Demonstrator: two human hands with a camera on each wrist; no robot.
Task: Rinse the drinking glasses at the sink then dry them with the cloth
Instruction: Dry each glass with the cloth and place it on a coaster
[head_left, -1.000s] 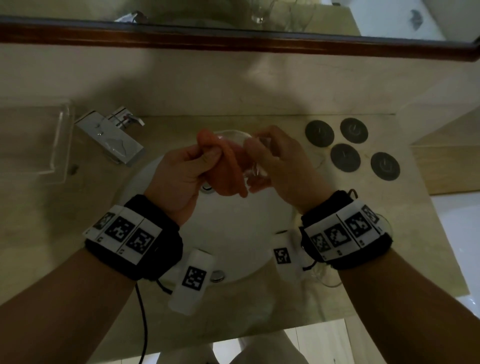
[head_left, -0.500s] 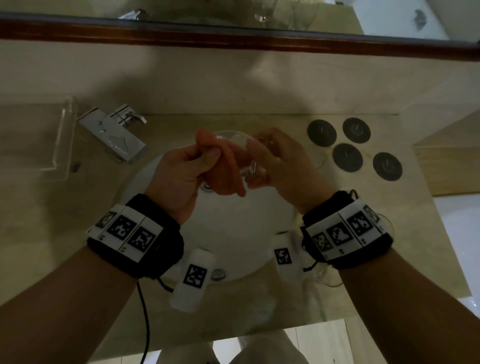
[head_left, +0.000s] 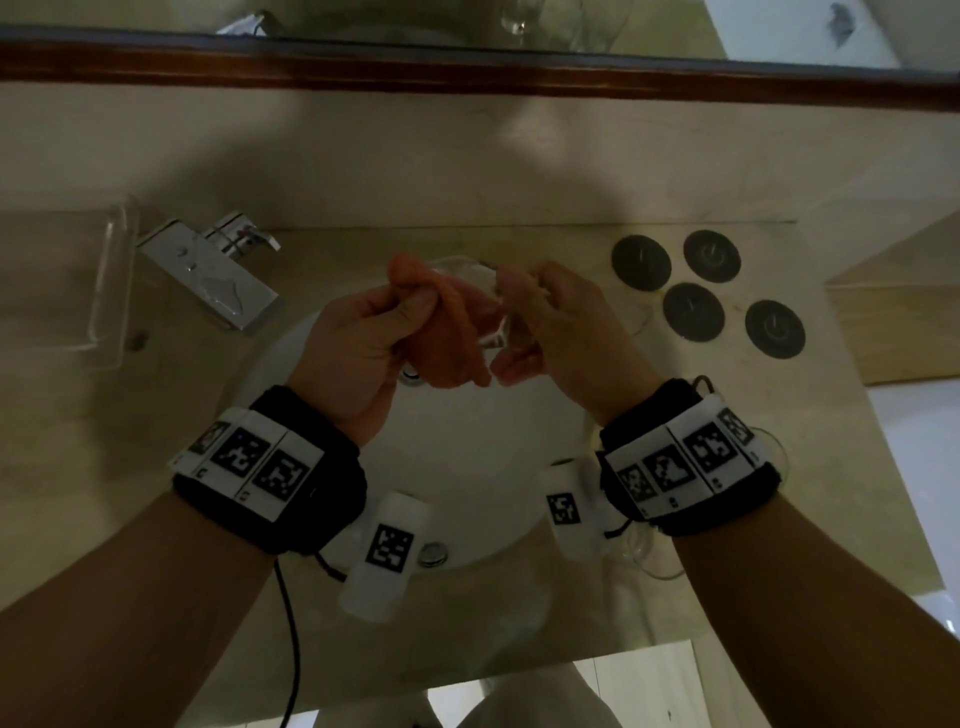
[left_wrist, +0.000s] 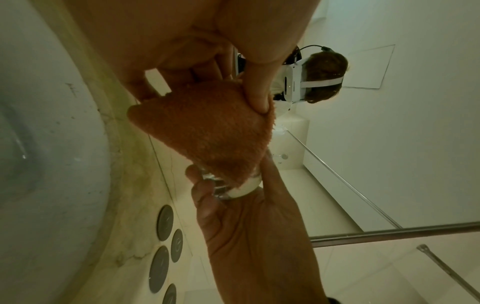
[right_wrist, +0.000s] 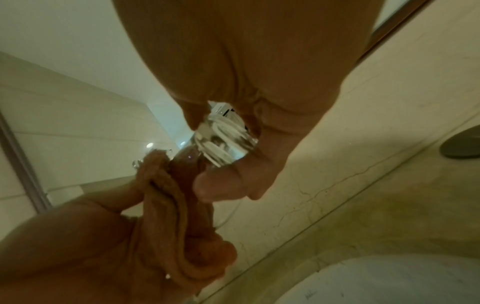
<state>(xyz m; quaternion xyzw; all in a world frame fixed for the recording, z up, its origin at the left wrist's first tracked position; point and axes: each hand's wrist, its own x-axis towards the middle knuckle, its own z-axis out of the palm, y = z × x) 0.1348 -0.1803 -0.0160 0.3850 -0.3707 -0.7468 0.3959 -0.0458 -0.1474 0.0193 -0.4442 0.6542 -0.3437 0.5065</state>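
little has moved since a second ago: both hands hold almost the same place above the sink (head_left: 270, 374), and only the cloth (head_left: 457, 332) has turned a touch against the glass (head_left: 493, 332). the left hand (head_left: 358, 343) grips the bunched orange cloth, thumb pressing it against the fingers, and part of the cloth is pushed into the open mouth of the glass. the right hand (head_left: 556, 327) grasps the clear glass by its thick base, fingers and thumb curled round it, so the glass lies roughly on its side between the two hands, over the white basin. in the right wrist view the heavy base of the glass (right_wrist: 223, 139) shows between thumb and fingers, the cloth (right_wrist: 182, 216) just beside it. on the counter, the chrome tap (head_left: 208, 270) sits to the left, and four dark round coasters (head_left: 706, 291) lie to the right, well apart from the hands. another glass (head_left: 649, 540) stands on the counter under the right wrist.
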